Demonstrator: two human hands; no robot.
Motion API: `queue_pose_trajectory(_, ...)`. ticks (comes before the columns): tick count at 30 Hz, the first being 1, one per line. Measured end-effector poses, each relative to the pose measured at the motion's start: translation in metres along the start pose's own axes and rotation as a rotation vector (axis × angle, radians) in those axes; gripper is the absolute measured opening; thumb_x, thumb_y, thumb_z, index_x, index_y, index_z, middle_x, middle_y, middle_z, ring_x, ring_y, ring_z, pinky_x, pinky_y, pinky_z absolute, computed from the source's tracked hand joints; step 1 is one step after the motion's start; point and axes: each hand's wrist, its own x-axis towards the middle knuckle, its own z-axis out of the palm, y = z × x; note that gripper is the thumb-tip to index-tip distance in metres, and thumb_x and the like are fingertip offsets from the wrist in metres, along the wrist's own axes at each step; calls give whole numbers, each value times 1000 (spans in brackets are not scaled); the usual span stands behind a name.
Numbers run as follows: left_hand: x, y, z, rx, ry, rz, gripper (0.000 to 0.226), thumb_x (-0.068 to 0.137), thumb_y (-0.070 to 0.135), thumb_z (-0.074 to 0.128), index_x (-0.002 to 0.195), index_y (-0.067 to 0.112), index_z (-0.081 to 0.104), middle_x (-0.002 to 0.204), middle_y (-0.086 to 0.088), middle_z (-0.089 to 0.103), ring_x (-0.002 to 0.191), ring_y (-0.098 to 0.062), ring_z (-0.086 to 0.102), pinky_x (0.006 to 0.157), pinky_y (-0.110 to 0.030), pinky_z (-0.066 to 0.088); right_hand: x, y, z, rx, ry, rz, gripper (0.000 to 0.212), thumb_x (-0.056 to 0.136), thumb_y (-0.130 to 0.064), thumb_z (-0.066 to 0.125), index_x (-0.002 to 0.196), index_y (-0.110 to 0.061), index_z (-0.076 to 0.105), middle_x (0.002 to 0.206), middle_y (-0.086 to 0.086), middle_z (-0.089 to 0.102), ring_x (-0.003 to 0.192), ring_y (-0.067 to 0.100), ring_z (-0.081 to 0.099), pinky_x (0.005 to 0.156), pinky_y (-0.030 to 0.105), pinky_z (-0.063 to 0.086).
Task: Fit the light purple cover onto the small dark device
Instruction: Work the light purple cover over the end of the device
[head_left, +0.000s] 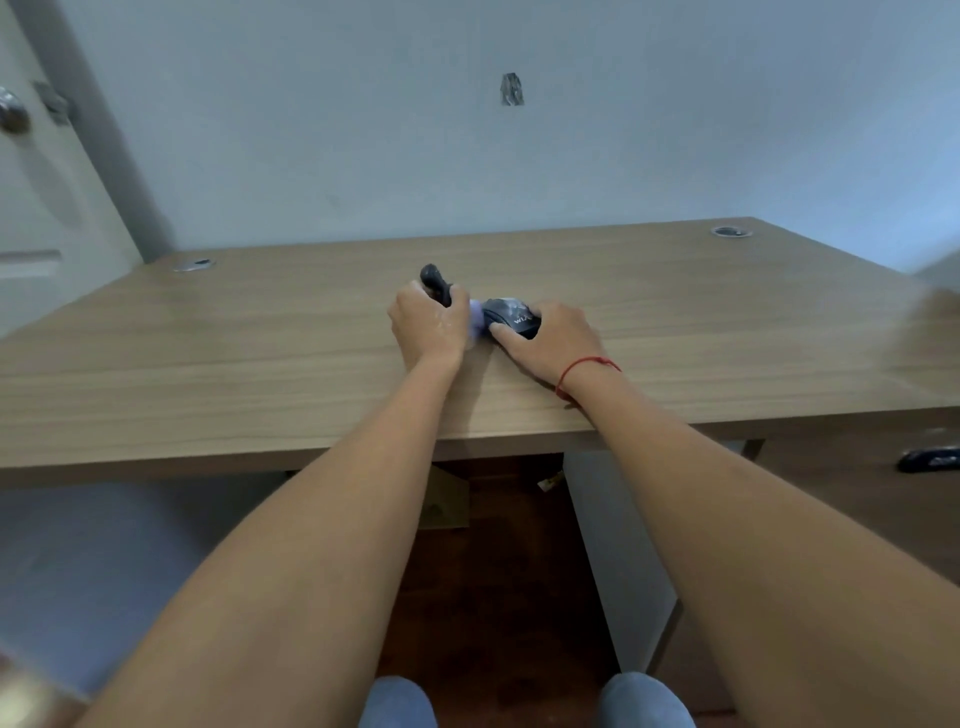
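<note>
My two hands meet in the middle of the wooden desk (260, 353). The small dark device (511, 316), rounded with pale lettering on top, lies on the desk with my right hand (550, 340) gripping it from the right. A bit of the light purple cover (476, 318) shows between the device's left end and my left hand (431, 325). That hand is closed around the cover, and a dark elongated piece (434, 281) pokes up from the fist. Most of the cover is hidden by the fingers.
Round cable grommets sit at the desk's far left corner (193, 265) and far right corner (731, 232). A door with a knob (13, 117) stands at the left. A dark object (930, 460) lies low at the right. A cardboard box (444, 499) sits under the desk.
</note>
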Motion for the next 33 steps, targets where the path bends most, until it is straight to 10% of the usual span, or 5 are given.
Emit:
queue_pose_trajectory(25, -4, 8, 1, -190, -47, 48, 18, 76, 22, 68, 72, 4, 67, 62, 0, 64, 58, -12, 59, 51, -9, 42, 0, 0, -2, 42, 28, 56, 35, 87, -51, 52, 94, -22, 69, 92, 0, 72, 98, 26, 64, 104, 42, 44)
queue_pose_trajectory(33, -3, 6, 3, -235, -51, 110, 22, 82, 27, 64, 80, 5, 67, 76, -5, 70, 75, -16, 68, 72, -22, 53, -4, -3, -4, 35, 34, 41, 34, 88, -49, 52, 100, -23, 70, 96, -1, 73, 98, 25, 65, 103, 43, 45)
